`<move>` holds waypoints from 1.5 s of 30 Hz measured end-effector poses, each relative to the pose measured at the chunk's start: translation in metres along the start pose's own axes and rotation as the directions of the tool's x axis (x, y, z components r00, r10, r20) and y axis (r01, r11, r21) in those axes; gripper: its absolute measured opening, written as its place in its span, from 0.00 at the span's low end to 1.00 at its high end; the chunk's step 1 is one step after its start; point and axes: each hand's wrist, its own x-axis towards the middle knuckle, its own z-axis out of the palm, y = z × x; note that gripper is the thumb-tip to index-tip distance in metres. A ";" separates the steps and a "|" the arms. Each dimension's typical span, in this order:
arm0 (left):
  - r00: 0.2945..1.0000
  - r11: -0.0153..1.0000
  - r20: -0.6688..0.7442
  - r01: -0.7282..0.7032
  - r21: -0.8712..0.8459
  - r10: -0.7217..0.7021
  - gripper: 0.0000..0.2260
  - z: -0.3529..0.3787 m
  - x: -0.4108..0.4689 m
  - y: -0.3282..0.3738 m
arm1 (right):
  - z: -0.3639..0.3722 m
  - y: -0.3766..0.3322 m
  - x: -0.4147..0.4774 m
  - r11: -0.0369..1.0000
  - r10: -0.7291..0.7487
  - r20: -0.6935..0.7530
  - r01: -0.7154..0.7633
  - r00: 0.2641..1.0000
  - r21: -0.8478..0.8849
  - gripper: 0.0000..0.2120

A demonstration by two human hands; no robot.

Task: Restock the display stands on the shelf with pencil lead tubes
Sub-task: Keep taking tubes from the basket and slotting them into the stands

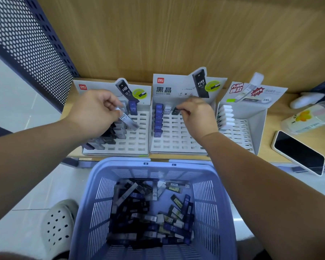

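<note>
a: what's the left grip (pixel 94 111) got?
b: a grey pencil lead tube (pixel 127 121), tilted, pinched over the left display stand (pixel 137 145).
a: and the right grip (pixel 197 117)?
b: pinching a black tube (pixel 175 111) that stands in the back row of the middle stand (pixel 176 143).
a: in front of the shelf (pixel 270 132)?
b: a blue basket (pixel 101 194) with loose tubes (pixel 139 207) heaped inside.

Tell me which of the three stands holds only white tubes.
The right stand; its single column of tubes is all white. The left stand and middle stand hold blue, black and grey ones.
</note>
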 end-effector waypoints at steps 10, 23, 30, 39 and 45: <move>0.975 0.815 0.191 0.203 -0.542 -0.116 0.04 -0.024 -0.016 0.014 | -0.033 -0.078 0.005 0.904 0.159 0.108 -0.189 0.981 0.384 0.05; 0.973 0.827 0.217 0.059 -0.559 0.077 0.13 -0.066 -0.045 0.011 | -0.032 -0.175 -0.017 0.801 -0.087 0.466 -0.216 0.881 0.558 0.36; 0.975 0.900 0.129 -0.218 0.378 0.182 0.24 -0.074 -0.034 -0.047 | -0.005 -0.167 -0.022 0.898 0.103 0.304 -0.220 0.947 0.380 0.21; 0.963 0.851 0.261 -0.192 0.488 0.067 0.28 -0.059 -0.039 -0.088 | 0.018 -0.158 -0.036 0.945 0.115 0.196 -0.168 0.974 0.280 0.09; 0.959 0.851 0.277 -0.189 0.490 0.053 0.29 -0.058 -0.038 -0.086 | 0.030 -0.156 -0.037 0.965 0.045 0.152 -0.082 0.987 0.248 0.08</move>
